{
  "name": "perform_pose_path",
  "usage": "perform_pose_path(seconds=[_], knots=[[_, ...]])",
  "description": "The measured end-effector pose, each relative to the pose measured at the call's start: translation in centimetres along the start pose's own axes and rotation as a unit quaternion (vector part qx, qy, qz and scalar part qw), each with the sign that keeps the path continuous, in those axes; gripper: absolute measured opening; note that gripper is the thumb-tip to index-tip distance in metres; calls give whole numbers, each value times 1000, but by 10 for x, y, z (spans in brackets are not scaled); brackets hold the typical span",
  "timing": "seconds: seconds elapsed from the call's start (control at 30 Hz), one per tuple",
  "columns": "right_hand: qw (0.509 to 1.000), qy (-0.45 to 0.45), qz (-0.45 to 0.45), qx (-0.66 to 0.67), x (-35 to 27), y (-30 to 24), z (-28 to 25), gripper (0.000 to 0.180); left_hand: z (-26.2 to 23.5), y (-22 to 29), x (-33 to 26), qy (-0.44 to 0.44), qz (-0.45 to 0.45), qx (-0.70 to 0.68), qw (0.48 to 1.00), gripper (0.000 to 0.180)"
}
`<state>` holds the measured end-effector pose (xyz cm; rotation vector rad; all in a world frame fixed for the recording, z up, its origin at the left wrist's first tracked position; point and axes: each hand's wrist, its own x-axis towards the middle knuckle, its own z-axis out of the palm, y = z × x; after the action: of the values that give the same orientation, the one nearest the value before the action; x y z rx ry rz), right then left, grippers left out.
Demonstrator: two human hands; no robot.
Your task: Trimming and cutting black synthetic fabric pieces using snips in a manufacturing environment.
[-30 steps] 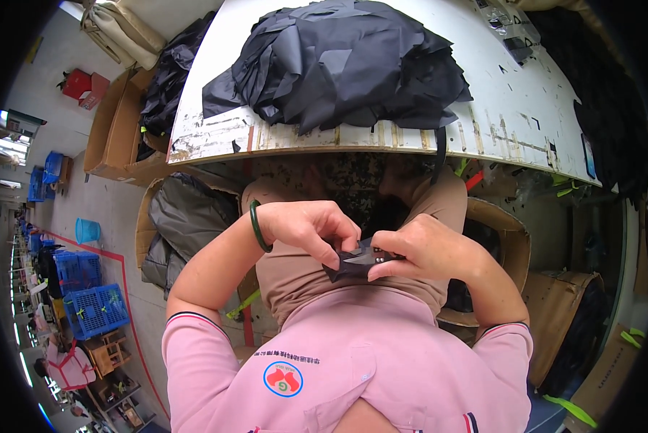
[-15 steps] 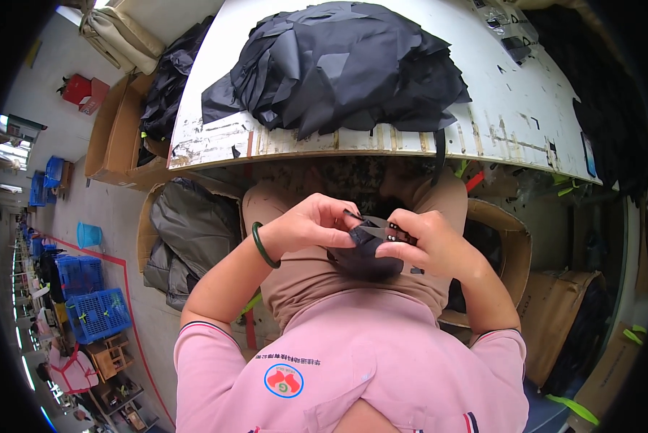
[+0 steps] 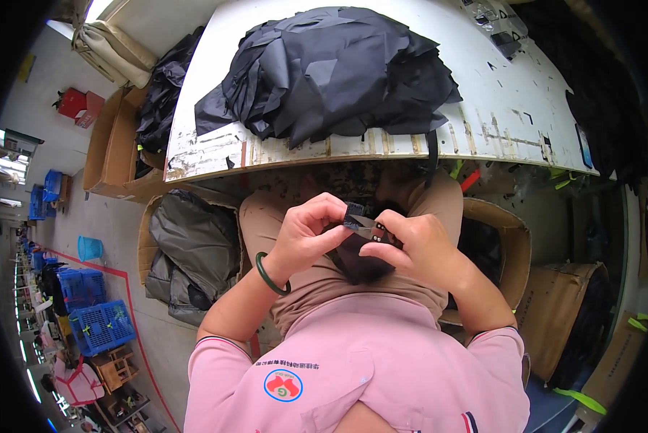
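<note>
My left hand [image 3: 308, 231] pinches the edge of a small black fabric piece [image 3: 361, 264] between thumb and fingers, above my lap. The rest of the piece hangs down between my knees. In my right hand [image 3: 419, 244] is a pair of thread snips [image 3: 379, 232], its dark handles partly hidden by my fingers. Its metal blades point left and lie close against the pinched edge; whether they touch the cloth I cannot tell. Beyond my hands, a large heap of black cut fabric pieces [image 3: 338, 83] covers much of the white table [image 3: 493, 130].
A black strip [image 3: 432, 155] hangs over the table's worn front edge. Grey-black fabric [image 3: 194, 245] fills a carton by my left knee; another open carton [image 3: 515, 252] stands by my right. Farther left are a tall carton [image 3: 112, 155] and blue crates [image 3: 103, 326].
Both hands have shifted slightly left. The pinched fabric edge is now turned more upright, and the thin black strip that stood out near my left fingertips no longer shows.
</note>
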<state>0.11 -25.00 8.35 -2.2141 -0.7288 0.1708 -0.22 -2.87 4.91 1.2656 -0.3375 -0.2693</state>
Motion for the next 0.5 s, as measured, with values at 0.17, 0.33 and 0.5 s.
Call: perform_pose_path(seconds=[0.17,0.33,0.5], knots=[[999,-27,28,18,0,-1,-1,38,1,1,-2,3,-9,31,999,15],[999,17,-17,-40,1,-5,4,36,2,-5,-4,4,-15,20,1000,16],[996,14,-30,-86,-1,-1,5,35,4,-1,-4,6,-16,32,999,16]])
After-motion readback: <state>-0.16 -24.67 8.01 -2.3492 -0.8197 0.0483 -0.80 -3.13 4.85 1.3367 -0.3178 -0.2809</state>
